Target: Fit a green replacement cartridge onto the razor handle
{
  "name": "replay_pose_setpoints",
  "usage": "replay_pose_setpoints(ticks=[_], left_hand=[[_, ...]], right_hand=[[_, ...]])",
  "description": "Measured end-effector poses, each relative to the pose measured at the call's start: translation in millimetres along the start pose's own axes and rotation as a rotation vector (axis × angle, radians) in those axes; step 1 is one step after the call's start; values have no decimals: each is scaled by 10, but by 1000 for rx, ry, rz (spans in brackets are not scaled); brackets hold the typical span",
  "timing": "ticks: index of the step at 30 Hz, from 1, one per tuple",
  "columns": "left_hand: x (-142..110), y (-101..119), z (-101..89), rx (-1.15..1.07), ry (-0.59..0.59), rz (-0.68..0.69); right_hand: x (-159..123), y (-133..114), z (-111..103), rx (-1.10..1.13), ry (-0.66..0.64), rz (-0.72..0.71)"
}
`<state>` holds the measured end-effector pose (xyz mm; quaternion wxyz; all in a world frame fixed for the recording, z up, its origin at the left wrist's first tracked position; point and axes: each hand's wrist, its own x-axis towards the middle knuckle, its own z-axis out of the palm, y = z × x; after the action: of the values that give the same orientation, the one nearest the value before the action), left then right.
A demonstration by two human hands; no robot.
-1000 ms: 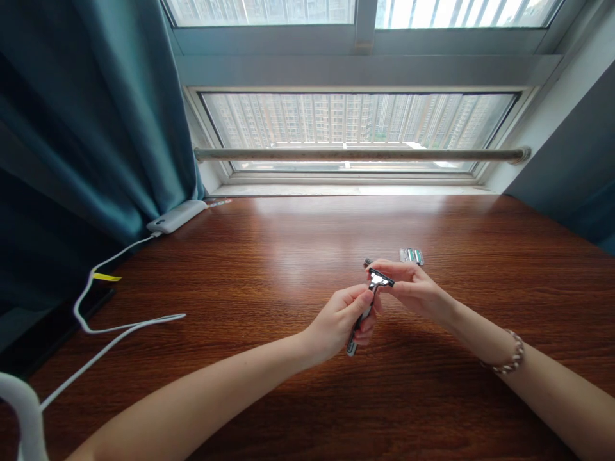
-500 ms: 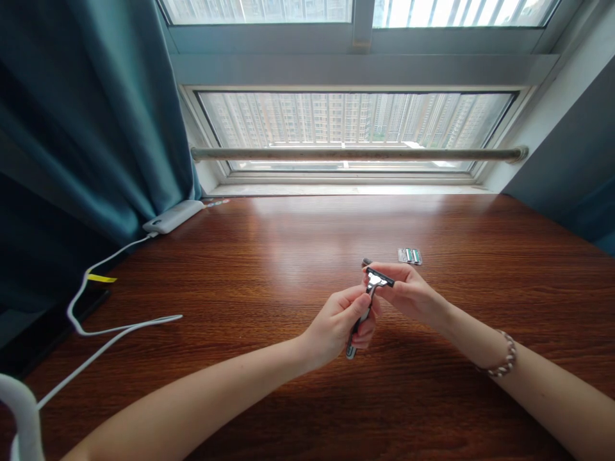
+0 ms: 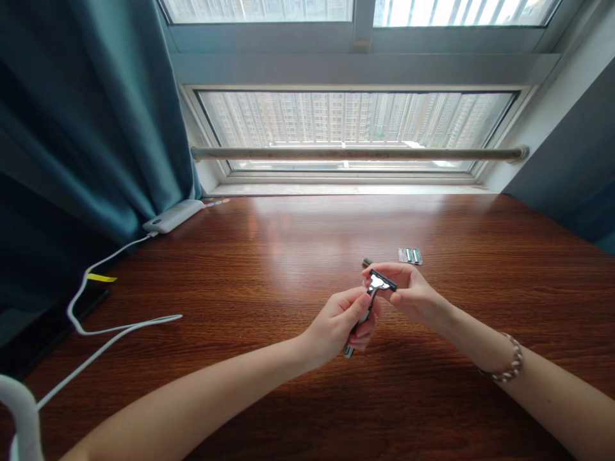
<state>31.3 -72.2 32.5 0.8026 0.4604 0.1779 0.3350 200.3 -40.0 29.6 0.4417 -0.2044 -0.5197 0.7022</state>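
Note:
My left hand (image 3: 339,323) is closed around the handle of a razor (image 3: 379,282), held tilted above the table with its head up and to the right. The head has a shiny silver back and a dark edge. My right hand (image 3: 413,291) curves around that head, fingers behind it and the thumb by its right end. Just past the right fingertips shows a small grey-black piece (image 3: 367,262); I cannot tell whether it lies on the table or is touched. A clear pack with blade cartridges (image 3: 410,256) lies beyond my right hand.
The brown wooden table (image 3: 269,269) reaches to the window sill. At left are a white power strip (image 3: 173,216), its looping white cable (image 3: 129,328), a yellow tag (image 3: 102,278) and a blue curtain (image 3: 110,115). A metal rail (image 3: 355,154) crosses the window.
The razor's head has shifted slightly right and turned a little, and its handle end has swung a bit left. My right thumb has dropped slightly from the head's edge.

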Motion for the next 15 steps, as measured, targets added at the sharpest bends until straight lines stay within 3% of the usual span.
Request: replay_pose_setpoints(ticks=[11,15], left_hand=[[-2,-13,10,39,31,34],[-6,-22,1,15,36,33]], right_hand=[[-14,39,6,48,35,1],[6,21,1,-2,-8,9]])
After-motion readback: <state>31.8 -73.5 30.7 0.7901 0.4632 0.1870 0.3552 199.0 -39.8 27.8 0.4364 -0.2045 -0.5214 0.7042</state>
